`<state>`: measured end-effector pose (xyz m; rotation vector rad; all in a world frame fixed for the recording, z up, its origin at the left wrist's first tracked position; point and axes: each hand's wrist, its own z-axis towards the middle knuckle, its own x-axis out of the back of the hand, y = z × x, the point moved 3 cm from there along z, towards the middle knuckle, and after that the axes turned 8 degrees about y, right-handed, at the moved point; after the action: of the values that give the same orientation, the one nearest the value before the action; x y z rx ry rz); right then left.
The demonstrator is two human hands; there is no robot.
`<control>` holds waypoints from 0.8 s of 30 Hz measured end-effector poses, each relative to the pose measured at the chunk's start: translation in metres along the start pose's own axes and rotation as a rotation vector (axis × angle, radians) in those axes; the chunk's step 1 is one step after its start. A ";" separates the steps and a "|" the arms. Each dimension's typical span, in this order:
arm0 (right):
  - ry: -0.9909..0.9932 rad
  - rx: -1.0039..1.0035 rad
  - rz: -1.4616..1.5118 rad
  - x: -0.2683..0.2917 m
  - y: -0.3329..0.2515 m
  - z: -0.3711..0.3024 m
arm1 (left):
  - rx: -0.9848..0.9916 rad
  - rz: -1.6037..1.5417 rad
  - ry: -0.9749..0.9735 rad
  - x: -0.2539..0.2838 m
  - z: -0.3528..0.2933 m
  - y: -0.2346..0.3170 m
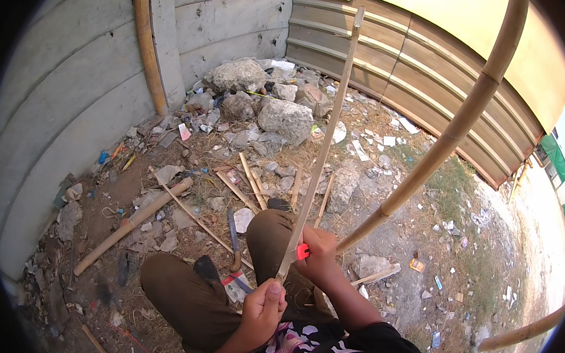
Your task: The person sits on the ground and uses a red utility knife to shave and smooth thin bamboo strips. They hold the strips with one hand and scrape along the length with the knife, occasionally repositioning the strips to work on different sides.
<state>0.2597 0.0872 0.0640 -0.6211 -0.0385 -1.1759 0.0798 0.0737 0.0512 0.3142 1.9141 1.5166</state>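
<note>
A long split bamboo strip (331, 125) rises at a slant from my lap toward the far wall. My left hand (263, 310) is closed round its lower end, thumb on top. Higher up, my right hand (318, 255) is closed on a small red tool (302, 251) pressed against the strip's side; the fingers hide most of it, so its exact kind is unclear. Both hands are above my bent knees. On the ground beyond them lies a dark-bladed tool with a curved brown handle (236, 262). A red and blue object (236, 284) is partly hidden between my legs.
A thick bamboo pole (435, 141) slants up at the right, and another (521, 331) lies lower right. Leftward lies a cut bamboo length (133, 224). Several split strips (250, 178), rocks (285, 119) and litter cover the ground before a grey wall (70, 92) and a ribbed panel (418, 71).
</note>
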 end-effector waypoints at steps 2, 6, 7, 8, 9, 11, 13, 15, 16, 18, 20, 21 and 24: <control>0.003 0.035 0.021 -0.002 -0.009 -0.015 | -0.029 0.030 -0.006 -0.004 0.003 0.010; 0.016 0.057 -0.013 0.003 -0.011 -0.014 | -0.058 0.064 0.003 -0.006 -0.001 0.008; 0.015 0.075 -0.019 0.004 -0.011 -0.011 | -0.062 0.049 -0.011 -0.006 -0.003 0.008; 0.015 0.093 -0.024 0.005 -0.012 -0.007 | -0.065 0.034 -0.024 -0.007 -0.005 0.010; 0.013 0.111 -0.029 0.006 -0.013 -0.003 | -0.068 0.019 -0.036 -0.008 -0.006 0.011; 0.090 0.174 0.002 0.005 -0.018 0.006 | -0.068 -0.015 -0.057 -0.009 -0.011 0.013; 0.136 0.222 0.017 0.005 -0.020 0.015 | -0.071 -0.033 -0.062 -0.011 -0.014 0.015; 0.150 0.254 0.016 0.004 -0.021 0.022 | -0.077 -0.035 -0.049 -0.012 -0.016 0.019; 0.139 0.256 0.016 0.005 -0.023 0.025 | -0.082 -0.033 -0.038 -0.012 -0.016 0.019; 0.117 0.260 0.018 0.006 -0.029 0.030 | -0.092 -0.029 -0.015 -0.011 -0.018 0.019; 0.145 0.294 0.019 0.005 -0.028 0.033 | -0.090 -0.029 -0.016 -0.011 -0.018 0.019; 0.159 0.311 0.020 0.005 -0.028 0.034 | -0.089 -0.030 -0.017 -0.011 -0.017 0.019; 0.203 0.343 0.054 0.003 -0.030 0.040 | -0.112 -0.016 -0.031 -0.009 -0.019 0.018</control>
<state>0.2460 0.0966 0.1109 -0.1990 -0.0499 -1.1422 0.0708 0.0595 0.0727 0.2705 1.7955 1.5919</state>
